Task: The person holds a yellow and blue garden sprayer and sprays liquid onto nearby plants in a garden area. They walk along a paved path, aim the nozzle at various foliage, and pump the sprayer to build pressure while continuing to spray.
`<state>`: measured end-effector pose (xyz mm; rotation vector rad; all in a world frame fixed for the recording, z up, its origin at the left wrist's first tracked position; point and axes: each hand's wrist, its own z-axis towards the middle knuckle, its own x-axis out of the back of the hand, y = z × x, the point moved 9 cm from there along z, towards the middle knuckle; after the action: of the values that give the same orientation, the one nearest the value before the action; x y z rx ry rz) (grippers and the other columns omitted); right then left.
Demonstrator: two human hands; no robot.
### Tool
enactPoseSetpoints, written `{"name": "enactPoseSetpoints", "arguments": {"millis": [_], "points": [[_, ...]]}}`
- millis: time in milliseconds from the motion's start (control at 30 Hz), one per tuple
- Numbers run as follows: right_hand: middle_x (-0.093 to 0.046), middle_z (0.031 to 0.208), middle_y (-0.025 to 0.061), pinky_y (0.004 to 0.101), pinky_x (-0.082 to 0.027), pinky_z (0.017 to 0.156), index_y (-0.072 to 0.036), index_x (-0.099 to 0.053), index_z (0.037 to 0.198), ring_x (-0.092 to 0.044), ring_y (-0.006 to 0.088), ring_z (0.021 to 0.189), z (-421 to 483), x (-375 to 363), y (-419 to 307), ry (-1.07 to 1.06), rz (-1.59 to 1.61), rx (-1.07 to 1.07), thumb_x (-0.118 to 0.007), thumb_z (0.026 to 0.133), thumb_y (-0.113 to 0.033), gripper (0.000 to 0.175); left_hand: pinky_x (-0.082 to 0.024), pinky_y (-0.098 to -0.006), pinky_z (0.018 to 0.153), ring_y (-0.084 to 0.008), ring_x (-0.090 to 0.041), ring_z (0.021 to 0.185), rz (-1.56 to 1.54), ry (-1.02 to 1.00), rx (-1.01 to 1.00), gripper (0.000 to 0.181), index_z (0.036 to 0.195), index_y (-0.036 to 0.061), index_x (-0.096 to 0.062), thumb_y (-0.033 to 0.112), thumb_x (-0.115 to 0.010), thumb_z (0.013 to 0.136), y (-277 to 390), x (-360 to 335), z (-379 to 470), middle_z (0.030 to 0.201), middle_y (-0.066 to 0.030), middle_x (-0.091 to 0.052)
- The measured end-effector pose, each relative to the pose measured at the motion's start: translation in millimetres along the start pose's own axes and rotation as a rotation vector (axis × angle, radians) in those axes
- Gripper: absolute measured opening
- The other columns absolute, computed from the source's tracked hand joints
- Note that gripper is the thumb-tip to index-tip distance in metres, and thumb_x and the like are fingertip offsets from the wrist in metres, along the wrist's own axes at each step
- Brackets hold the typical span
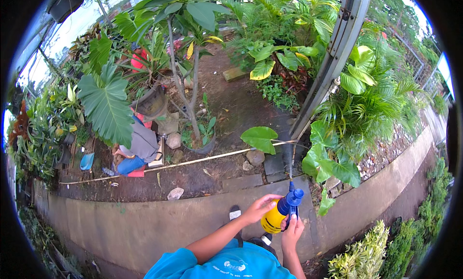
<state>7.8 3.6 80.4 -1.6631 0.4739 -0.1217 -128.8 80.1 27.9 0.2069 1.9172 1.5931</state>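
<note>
A pressure pump sprayer with a yellow tank point(272, 221) and a blue head point(289, 199) is held out before me, its blue nozzle point(292, 185) pointing away. My right hand point(292, 228) grips the blue handle, thumb on top. Against the left side of the tank rests my left hand point(259, 209), fingers spread over its upper part. A thin whitish spray point(290, 166) leaves the nozzle toward the foot of a metal post point(331, 61). Large green leaves point(322, 152) hang just right of the spray, and another broad leaf point(259, 138) lies left of it.
I stand on a concrete path point(162, 219). Beyond it, a pale pole point(202, 158) runs low along the bed, near stones point(255, 157) and a potted tree point(202, 145). A crouching person in a grey top point(143, 141) is at left, near a blue dustpan-like scoop point(86, 161). Variegated shrubs point(361, 250) border the lower right.
</note>
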Motion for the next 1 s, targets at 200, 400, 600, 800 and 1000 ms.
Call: {"name": "enactPoseSetpoints", "arguments": {"millis": [200, 400, 600, 800, 1000], "points": [[-0.052, 0.069, -0.0007, 0.024, -0.036, 0.054, -0.005, -0.054, 0.087, -0.047, 0.0073, 0.059, 5, -21, -1, -0.015, -0.068, 0.038, -0.045, 0.113, -0.031, 0.038, -0.04, -0.0383, 0.116, -0.019, -0.052, 0.135, 0.062, -0.012, -0.035, 0.048, 0.145, 0.0036, -0.055, 0.036, -0.054, 0.11, 13, 21, 6, 0.143, -0.0088, -0.06], [-0.052, 0.069, -0.001, 0.0237, -0.036, 0.055, -0.005, -0.054, 0.087, -0.047, 0.0071, 0.06, 9, -30, -1, 0.016, -0.071, 0.054, -0.046, 0.113, -0.033, 0.039, -0.04, -0.0383, 0.115, -0.0189, -0.053, 0.135, 0.038, -0.059, -0.023, 0.048, 0.145, 0.0034, -0.055, 0.037, -0.055, 0.11, 15, 29, 14, 0.143, -0.0084, -0.06], [-0.052, 0.069, -0.0011, 0.0237, -0.035, 0.055, -0.005, -0.054, 0.088, -0.046, 0.0069, 0.059, 16, -38, 1, 0.04, -0.01, 0.053, -0.046, 0.113, -0.034, 0.039, -0.039, -0.0382, 0.116, -0.0182, -0.052, 0.136, 0.016, -0.092, -0.031, 0.046, 0.145, 0.0038, -0.055, 0.034, -0.055, 0.11, 22, 34, 24, 0.144, -0.0082, -0.059], [-0.053, 0.069, -0.0016, 0.0233, -0.036, 0.054, -0.005, -0.055, 0.085, -0.048, 0.0059, 0.059, 22, -44, -8, 0.049, -0.04, 0.08, -0.048, 0.112, -0.028, 0.037, -0.037, -0.0395, 0.118, -0.0198, -0.051, 0.136, 0.126, -0.097, -0.066, 0.046, 0.145, 0.0037, -0.055, 0.033, -0.057, 0.109, 38, 40, 30, 0.144, -0.0087, -0.059], [-0.053, 0.069, -0.0019, 0.023, -0.037, 0.055, -0.005, -0.056, 0.086, -0.048, 0.0059, 0.06, 26, -48, -15, 0.035, 0.005, 0.09, -0.048, 0.112, -0.027, 0.036, -0.036, -0.0409, 0.118, -0.0205, -0.051, 0.137, 0.194, -0.081, -0.126, 0.047, 0.145, 0.0046, -0.054, 0.034, -0.057, 0.109, 48, 36, 37, 0.144, -0.009, -0.059]]}}
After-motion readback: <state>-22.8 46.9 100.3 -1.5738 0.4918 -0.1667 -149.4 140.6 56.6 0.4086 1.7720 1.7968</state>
